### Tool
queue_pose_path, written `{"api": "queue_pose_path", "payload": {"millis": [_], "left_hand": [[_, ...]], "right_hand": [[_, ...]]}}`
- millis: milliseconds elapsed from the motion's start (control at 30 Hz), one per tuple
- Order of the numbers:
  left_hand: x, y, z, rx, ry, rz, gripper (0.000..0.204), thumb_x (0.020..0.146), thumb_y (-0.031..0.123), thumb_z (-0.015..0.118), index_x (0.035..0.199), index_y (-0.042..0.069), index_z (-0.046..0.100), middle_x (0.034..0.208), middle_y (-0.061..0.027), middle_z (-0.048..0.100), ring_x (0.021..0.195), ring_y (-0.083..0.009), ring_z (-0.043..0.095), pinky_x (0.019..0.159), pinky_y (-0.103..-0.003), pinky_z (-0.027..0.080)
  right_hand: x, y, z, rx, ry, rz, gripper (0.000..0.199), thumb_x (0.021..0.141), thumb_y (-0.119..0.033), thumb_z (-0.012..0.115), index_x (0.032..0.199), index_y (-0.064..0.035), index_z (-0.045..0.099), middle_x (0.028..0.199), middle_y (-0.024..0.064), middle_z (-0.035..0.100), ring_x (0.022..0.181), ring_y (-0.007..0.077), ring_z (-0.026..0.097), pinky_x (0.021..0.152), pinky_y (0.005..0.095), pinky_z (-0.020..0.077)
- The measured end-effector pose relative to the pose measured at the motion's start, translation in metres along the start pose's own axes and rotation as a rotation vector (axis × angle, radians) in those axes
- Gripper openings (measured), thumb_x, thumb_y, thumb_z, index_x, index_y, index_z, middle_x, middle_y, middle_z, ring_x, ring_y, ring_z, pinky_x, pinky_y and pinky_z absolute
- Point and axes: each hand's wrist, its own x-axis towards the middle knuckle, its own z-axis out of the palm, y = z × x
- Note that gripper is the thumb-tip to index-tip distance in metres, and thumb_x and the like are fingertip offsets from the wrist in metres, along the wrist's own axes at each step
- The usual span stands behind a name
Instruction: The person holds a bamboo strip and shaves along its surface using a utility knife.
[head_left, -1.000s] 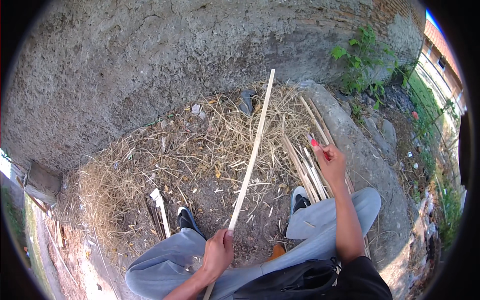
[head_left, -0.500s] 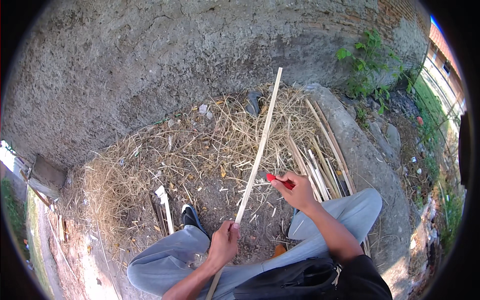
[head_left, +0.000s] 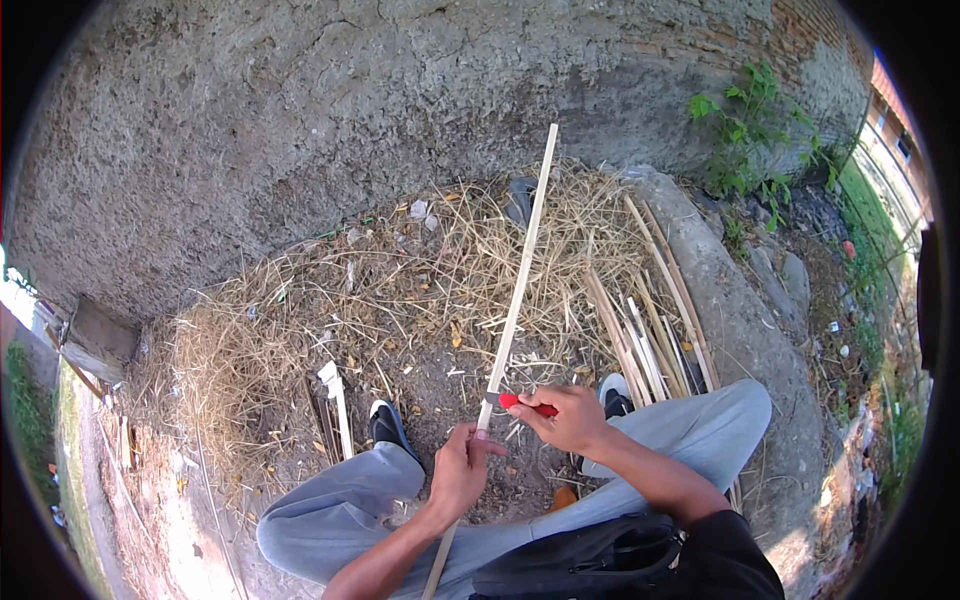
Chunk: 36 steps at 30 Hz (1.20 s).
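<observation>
Left hand wrapped tight round near end of long pale strip, far end up toward wall. Right hand clenched on red-handled knife, blade probably against strip. Strip looks light, springy, splintery; grip low, near cut.

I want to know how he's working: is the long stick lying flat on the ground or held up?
Held up. The long stick slants over the straw, gripped by the left hand, its far end raised.

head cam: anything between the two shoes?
Bare dirt with a few straw bits lies between the left shoe and right shoe; the strip and both hands cross above it.
</observation>
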Motion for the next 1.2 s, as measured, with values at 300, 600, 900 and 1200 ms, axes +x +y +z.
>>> {"api": "queue_pose_path", "payload": {"millis": [300, 600, 900, 1200], "left_hand": [[-0.005, 0.008, 0.007, -0.015, -0.035, -0.026, 0.028, 0.108, 0.018, 0.043, 0.107, -0.003, 0.06, 0.072, -0.012, 0.073, 0.058, -0.0208, 0.067, 0.059, -0.036, 0.05], [-0.013, 0.012, 0.002, -0.008, -0.039, -0.005, 0.031, 0.109, 0.018, 0.043, 0.109, -0.005, 0.063, 0.063, -0.0052, 0.06, 0.058, -0.0115, 0.058, 0.057, -0.031, 0.047], [-0.011, 0.01, 0.007, -0.02, -0.02, -0.028, 0.031, 0.109, 0.018, 0.045, 0.102, -0.006, 0.064, 0.062, -0.0044, 0.057, 0.057, -0.01, 0.055, 0.055, -0.03, 0.045], [-0.012, 0.011, 0.008, 0.002, -0.014, -0.029, 0.03, 0.108, 0.019, 0.045, 0.101, -0.004, 0.063, 0.061, -0.0076, 0.059, 0.054, -0.0146, 0.059, 0.054, -0.034, 0.047]], "right_hand": [[0.0, 0.0, 0.002, -0.087, 0.024, -0.077, 0.027, 0.087, -0.037, 0.08, 0.082, -0.0106, 0.075, 0.071, 0.0047, 0.073, 0.056, 0.0237, 0.07, 0.047, 0.0343, 0.0537], [0.002, 0.006, 0.001, -0.138, 0.105, -0.179, 0.023, 0.083, -0.034, 0.084, 0.079, -0.0123, 0.076, 0.065, 0.0002, 0.068, 0.047, 0.019, 0.063, 0.039, 0.0322, 0.0455], [0.007, 0.017, 0.005, -0.127, 0.117, -0.113, 0.024, 0.081, -0.034, 0.086, 0.081, -0.0117, 0.078, 0.063, 0.0021, 0.067, 0.048, 0.0195, 0.063, 0.041, 0.0327, 0.046], [0.012, 0.024, 0.001, -0.125, 0.082, -0.046, 0.028, 0.082, -0.038, 0.084, 0.082, -0.0109, 0.079, 0.07, 0.0062, 0.071, 0.055, 0.0237, 0.068, 0.048, 0.0349, 0.0519]]}}
